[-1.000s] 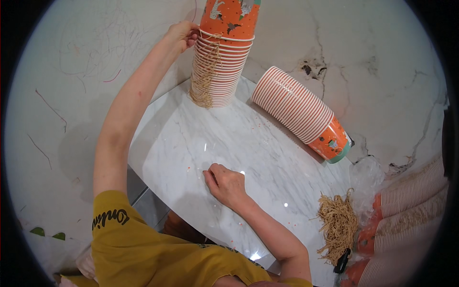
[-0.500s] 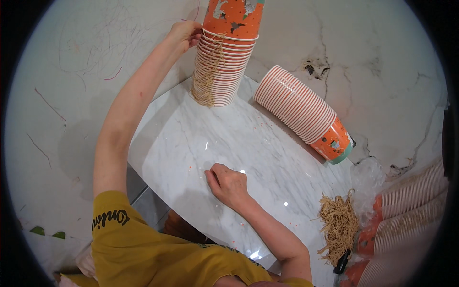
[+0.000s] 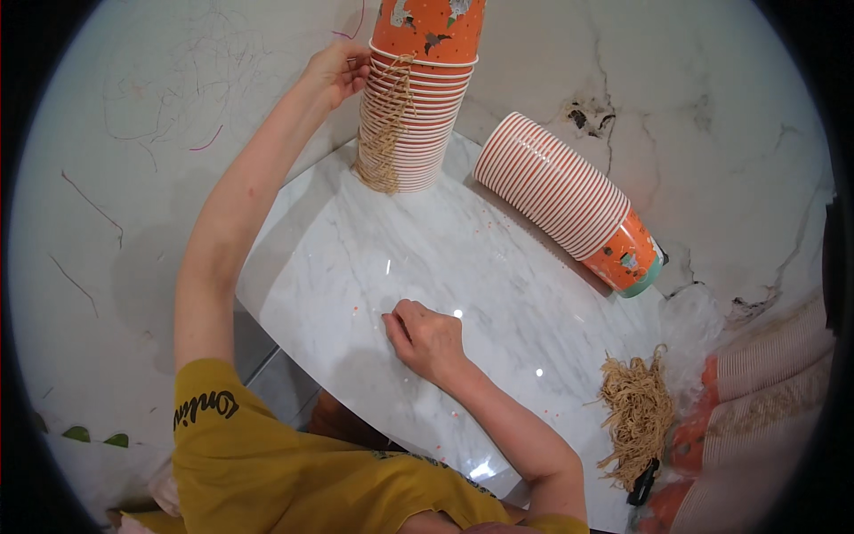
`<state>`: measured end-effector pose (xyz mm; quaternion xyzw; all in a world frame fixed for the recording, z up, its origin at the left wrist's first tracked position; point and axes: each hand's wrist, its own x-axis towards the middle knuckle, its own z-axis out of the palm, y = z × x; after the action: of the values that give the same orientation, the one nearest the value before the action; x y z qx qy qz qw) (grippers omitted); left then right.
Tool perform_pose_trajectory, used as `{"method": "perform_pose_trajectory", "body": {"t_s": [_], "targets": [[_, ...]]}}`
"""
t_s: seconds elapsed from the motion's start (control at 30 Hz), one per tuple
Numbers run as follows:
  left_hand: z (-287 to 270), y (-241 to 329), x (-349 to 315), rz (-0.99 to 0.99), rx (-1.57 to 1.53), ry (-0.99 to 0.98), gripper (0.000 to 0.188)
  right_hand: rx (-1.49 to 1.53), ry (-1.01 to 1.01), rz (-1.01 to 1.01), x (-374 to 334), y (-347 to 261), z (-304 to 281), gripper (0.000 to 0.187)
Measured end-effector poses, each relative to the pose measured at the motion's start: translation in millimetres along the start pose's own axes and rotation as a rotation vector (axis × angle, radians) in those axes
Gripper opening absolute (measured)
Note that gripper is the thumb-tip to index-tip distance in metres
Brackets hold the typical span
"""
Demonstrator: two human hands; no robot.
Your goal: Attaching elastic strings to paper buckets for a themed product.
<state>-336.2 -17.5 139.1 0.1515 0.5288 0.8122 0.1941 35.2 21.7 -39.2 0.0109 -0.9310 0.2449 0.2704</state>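
Note:
A tall upright stack of orange-and-white paper buckets (image 3: pixel 429 125) stands at the table's far left, its top cut off by the picture's edge. Tan paper cords (image 3: pixel 384 133) loop down its left side, rim by rim. Close to the left rim of the top bucket, my left hand (image 3: pixel 336 75) is closed in a pinch; whatever its fingertips hold is hidden. My right hand (image 3: pixel 429 343) rests on the marble-patterned table (image 3: pixel 356 267), its fingers curled under and their tips hidden.
Another stack of paper buckets (image 3: pixel 556 191) lies on its side to the right, without cords showing. A heap of tan cords (image 3: pixel 636 405) sits at the right edge, next to a black object (image 3: pixel 642 482) and clear plastic (image 3: pixel 689 325). More stacks (image 3: pixel 765 356) lie beyond. A scribbled wall (image 3: pixel 160 98) borders the left.
The view has shifted slightly. My left hand stays by the top bucket's rim, its fingers slightly changed in pose. My right hand has not moved on the table.

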Motion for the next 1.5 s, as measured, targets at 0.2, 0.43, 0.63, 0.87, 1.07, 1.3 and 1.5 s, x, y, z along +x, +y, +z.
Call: {"method": "perform_pose_trajectory", "body": {"t_s": [0.2,0.43,0.63,0.87,1.07,1.3,1.5], "targets": [[-15.3,-10.7,12.8,0.008,-0.099,0.032,0.007,0.014,-0.010,0.000,0.3,-0.4,-1.4,0.022],[-4.4,-30.1,-4.8,0.152,0.165,0.185,0.009,0.008,-0.005,-0.003,0.6,0.9,-1.7,0.022],[-2.4,-31.6,-8.0,1.038,0.722,0.189,0.027,0.008,-0.013,0.003,0.8,-1.3,-1.8,0.021],[-26.6,-44.5,0.5,0.760,1.099,0.363,0.021,0.015,0.001,-0.007,0.8,-0.4,-0.6,0.021],[-3.4,-33.8,-4.4,0.483,0.509,0.198,0.034,0.005,0.013,0.010,0.0,4.2,-1.0,0.019],[1.6,-27.2,-2.9,0.672,0.427,0.075,0.037,0.007,0.004,-0.001,1.4,-0.6,-0.6,0.020],[-20.7,-36.5,4.1,0.484,0.780,0.260,0.030,0.010,0.010,-0.017,0.8,-0.8,-1.3,0.021]]}}
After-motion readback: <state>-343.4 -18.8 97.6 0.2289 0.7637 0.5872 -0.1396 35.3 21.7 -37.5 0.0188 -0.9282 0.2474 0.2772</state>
